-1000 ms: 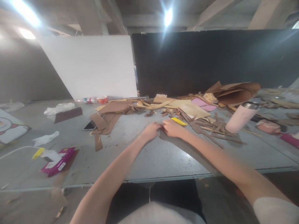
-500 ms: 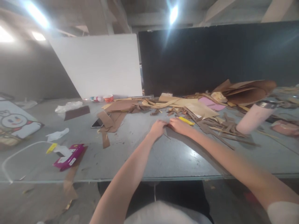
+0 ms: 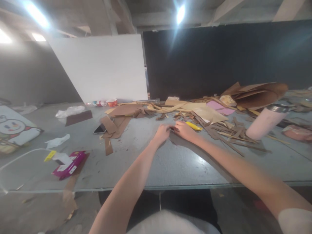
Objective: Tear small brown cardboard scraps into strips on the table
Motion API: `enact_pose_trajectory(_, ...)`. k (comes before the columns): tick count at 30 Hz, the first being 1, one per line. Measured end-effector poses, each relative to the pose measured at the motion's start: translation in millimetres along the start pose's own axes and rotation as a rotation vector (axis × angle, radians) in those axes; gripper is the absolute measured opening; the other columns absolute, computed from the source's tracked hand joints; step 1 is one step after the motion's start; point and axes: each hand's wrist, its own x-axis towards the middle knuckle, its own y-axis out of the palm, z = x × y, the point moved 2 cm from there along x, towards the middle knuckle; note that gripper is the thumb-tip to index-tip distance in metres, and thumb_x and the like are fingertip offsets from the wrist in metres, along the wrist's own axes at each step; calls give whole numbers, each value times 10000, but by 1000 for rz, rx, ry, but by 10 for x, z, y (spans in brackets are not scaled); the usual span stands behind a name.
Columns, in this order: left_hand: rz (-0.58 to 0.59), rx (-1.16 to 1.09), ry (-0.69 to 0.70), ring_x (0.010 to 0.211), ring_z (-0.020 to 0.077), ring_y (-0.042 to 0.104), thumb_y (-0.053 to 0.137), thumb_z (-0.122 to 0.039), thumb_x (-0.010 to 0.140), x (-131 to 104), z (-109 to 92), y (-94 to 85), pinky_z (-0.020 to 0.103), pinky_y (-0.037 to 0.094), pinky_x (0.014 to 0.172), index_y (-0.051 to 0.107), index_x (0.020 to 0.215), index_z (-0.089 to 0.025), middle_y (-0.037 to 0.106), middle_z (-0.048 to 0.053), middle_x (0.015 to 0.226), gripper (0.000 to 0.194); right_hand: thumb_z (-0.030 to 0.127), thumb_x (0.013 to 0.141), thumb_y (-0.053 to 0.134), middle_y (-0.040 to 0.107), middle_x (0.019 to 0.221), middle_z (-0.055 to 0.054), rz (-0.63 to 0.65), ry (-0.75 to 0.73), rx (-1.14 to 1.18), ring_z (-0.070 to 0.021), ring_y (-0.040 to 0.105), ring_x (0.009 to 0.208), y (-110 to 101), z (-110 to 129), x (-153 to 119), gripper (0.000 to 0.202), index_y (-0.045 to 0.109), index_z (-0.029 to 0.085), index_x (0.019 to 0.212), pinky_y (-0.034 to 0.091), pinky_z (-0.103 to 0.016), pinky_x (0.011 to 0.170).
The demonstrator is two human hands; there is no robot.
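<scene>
Over the middle of the grey table point(image 3: 170, 169), my left hand point(image 3: 162, 132) and my right hand point(image 3: 182, 129) meet with fingertips nearly touching. Both are closed in a pinch on a small dark brown piece point(image 3: 173, 129) between them. Most of that piece is hidden by the fingers, and its kind is too small to make out. Just beyond my right hand lies a yellow-handled tool point(image 3: 194, 126), its far end out of sight behind the hand. Brown strips point(image 3: 234, 133) are heaped to the right of it.
Left of my hands lie brown sheets point(image 3: 123, 125), a phone point(image 3: 99, 129) and a magenta wipes pack point(image 3: 73, 164). A pink bottle point(image 3: 265, 123) stands at the right, before a rolled brown sheet point(image 3: 264, 94). White point(image 3: 102, 68) and black boards point(image 3: 226, 61) rise behind the table.
My hands have shifted slightly, and the fingers have turned so that more of the dark brown piece shows between them. The whole view has slid a little sideways.
</scene>
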Motion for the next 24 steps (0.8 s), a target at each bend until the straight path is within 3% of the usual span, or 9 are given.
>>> enact_pose_trajectory(3, -86, -218, -124, 1087, 230, 780, 588, -73, 954, 2, 52, 0, 375, 603, 1034, 781, 1290, -186, 841, 103, 1165, 405, 278, 1038, 573, 662, 850, -55, -144, 196, 298, -210, 612, 784, 59, -44, -5, 281, 725, 191, 817, 468, -323, 758)
enact_pose_trajectory(8, -75, -346, -172, 961, 225, 790, 646, -249, 1008, 24, 119, 21, 344, 608, 928, 830, 1070, -175, 845, 98, 1023, 207, 456, 988, 583, 707, 794, -45, -189, 343, 560, -224, 634, 770, 91, -66, -25, 358, 732, 204, 781, 492, -328, 749)
enact_pose_trajectory(15, -72, -350, -199, 731, 183, 709, 651, -399, 1020, -5, 167, -14, 291, 546, 750, 801, 901, -154, 783, 65, 797, 311, 532, 1017, 541, 734, 826, -50, -148, 346, 613, -243, 662, 817, 67, -7, -16, 417, 719, 217, 810, 508, -330, 754)
enact_pose_trajectory(18, -85, -342, -189, 761, 189, 718, 653, -426, 1017, -25, 157, -35, 289, 544, 761, 802, 884, -157, 787, 64, 806, 335, 591, 1059, 486, 722, 809, -46, -139, 345, 612, -244, 654, 812, 62, 18, -10, 493, 702, 221, 815, 495, -326, 741)
enact_pose_trajectory(24, -93, -348, -199, 805, 197, 733, 662, -427, 1007, -28, 144, -40, 284, 544, 772, 814, 901, -157, 799, 71, 826, 327, 654, 1008, 580, 730, 800, -47, -119, 334, 574, -237, 638, 775, 92, 11, 0, 490, 716, 220, 826, 467, -316, 714)
